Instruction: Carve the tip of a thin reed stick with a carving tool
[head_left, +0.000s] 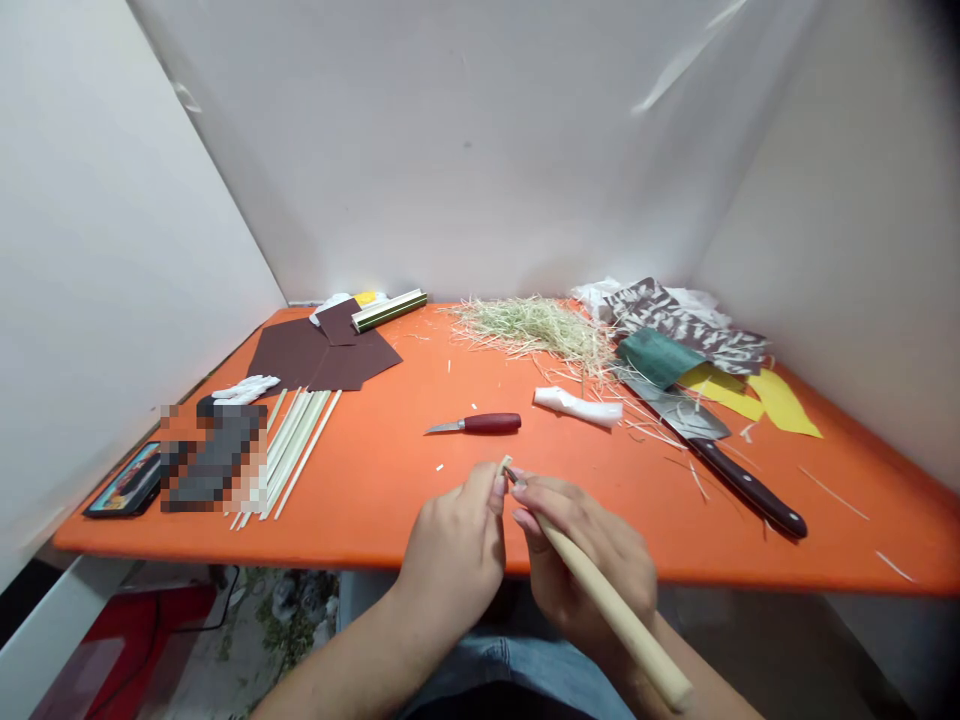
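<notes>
1. The small pale wood-like piece (505,464) is at the near edge of the orange tabletop (390,500), its tip showing above the fingers; the rest is hidden.
2. The left hand (456,535) is closed around it, thumb and fingers pinched together.
3. The right hand (592,550) is clamped on a tool with a long, round, pale wooden handle (611,610); its dark metal tip (511,475) meets or nearly meets the piece.
4. Just beyond lie a short-bladed knife with a red handle (491,424) and a white wrapped roll (577,408).
5. To the left, thin pale strips (296,455) lie side by side; behind them are dark brown sheets (300,350).
6. To the right, a broad cleaver with a dark handle (739,485) lies near a heap of fine pale-green shavings (540,330).
7. Judging by heap and strips, much cutting appears done; the held piece seems unfinished. How much detail it lacks, I cannot tell.
</notes>
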